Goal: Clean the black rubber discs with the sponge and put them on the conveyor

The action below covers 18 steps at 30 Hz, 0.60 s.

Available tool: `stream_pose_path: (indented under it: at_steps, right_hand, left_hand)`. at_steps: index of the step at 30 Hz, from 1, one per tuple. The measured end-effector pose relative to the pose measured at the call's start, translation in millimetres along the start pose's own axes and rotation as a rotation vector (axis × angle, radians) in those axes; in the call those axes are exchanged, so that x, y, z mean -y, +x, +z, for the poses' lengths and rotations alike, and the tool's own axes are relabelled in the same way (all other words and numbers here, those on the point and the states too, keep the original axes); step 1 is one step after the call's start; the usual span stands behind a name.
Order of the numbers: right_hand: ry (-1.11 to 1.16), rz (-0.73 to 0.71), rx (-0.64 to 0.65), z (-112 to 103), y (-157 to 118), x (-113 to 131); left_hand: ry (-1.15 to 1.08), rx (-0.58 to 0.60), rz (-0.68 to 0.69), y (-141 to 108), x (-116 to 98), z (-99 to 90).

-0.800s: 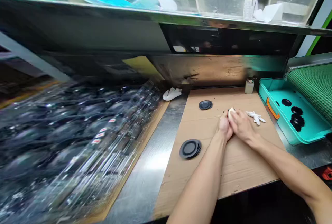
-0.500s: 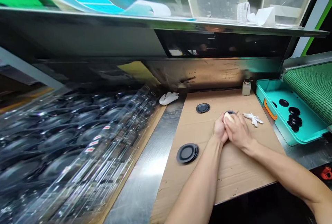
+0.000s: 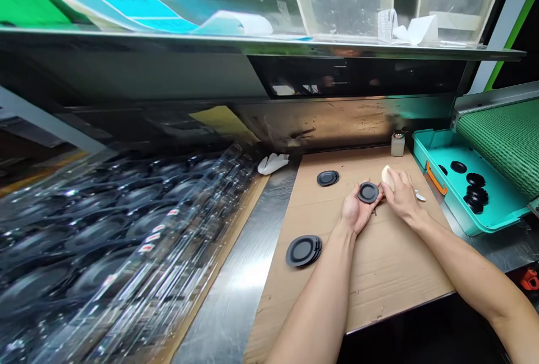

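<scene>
My left hand (image 3: 356,211) holds a small round black disc (image 3: 368,192) with a raised rim, its face turned up between thumb and fingers. Just to the right, my right hand (image 3: 400,194) is closed on a cream-white pad (image 3: 386,176), which stands up out of the grip beside the disc. Two small piles of flat black discs lie to the left: a smaller pile (image 3: 327,178) farther back and a larger stack (image 3: 303,250) nearer me. Behind my right hand shows the tip of a white glove (image 3: 420,196), mostly hidden.
Cardboard (image 3: 320,308) covers the worktop. A small bottle (image 3: 397,144) stands at its back edge. On the right is a teal tray (image 3: 458,206) with several black parts, beside a green conveyor belt (image 3: 501,128). Clear plastic trays (image 3: 160,263) of black parts fill the left.
My hands were pressed together over the disc. Now they have parted, the right one lifting the pad off to the right, and the disc's face is uncovered.
</scene>
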State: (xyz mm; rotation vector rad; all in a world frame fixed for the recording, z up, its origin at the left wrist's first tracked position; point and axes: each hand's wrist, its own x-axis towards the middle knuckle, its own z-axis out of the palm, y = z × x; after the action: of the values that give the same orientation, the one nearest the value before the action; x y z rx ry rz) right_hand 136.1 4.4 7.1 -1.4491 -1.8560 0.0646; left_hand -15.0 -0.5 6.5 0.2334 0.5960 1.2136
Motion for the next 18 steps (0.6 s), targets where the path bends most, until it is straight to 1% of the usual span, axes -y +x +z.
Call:
stream_pose_path:
  at_steps: [2, 4, 6, 8, 10, 11, 14, 18]
  right_hand:
    - [0.130, 0.006, -0.055, -7.4, -0.6, 0.0]
    - [0.242, 0.076, -0.041, -14.1, -2.1, 6.1]
    - [0.361, 0.178, 0.032, -20.2, -3.0, 14.3]
    - [0.524, 0.270, 0.136, -26.1, -2.7, 21.2]
    - [0.668, 0.322, 0.203, -31.8, -1.7, 25.3]
    - [0.706, 0.337, 0.219, -34.4, -1.0, 26.4]
    - [0.703, 0.359, 0.230, -40.1, 0.2, 27.6]
    - [0.681, 0.378, 0.274, -41.4, -0.9, 27.4]
  left_hand:
    - [-0.003, -0.001, -0.008, 1.6, -2.2, -0.4]
    - [0.000, -0.017, -0.019, 3.1, -3.9, -0.7]
    - [0.020, -0.048, -0.048, 3.6, -5.2, -1.1]
    - [0.037, -0.061, -0.080, 2.7, -6.4, -1.4]
    - [0.046, -0.048, -0.107, 0.9, -7.7, -1.5]
    - [0.054, -0.044, -0.118, -0.1, -8.3, -1.3]
    - [0.087, -0.061, -0.142, -2.2, -9.4, -0.5]
    - [0.088, -0.085, -0.157, -2.8, -10.2, 1.0]
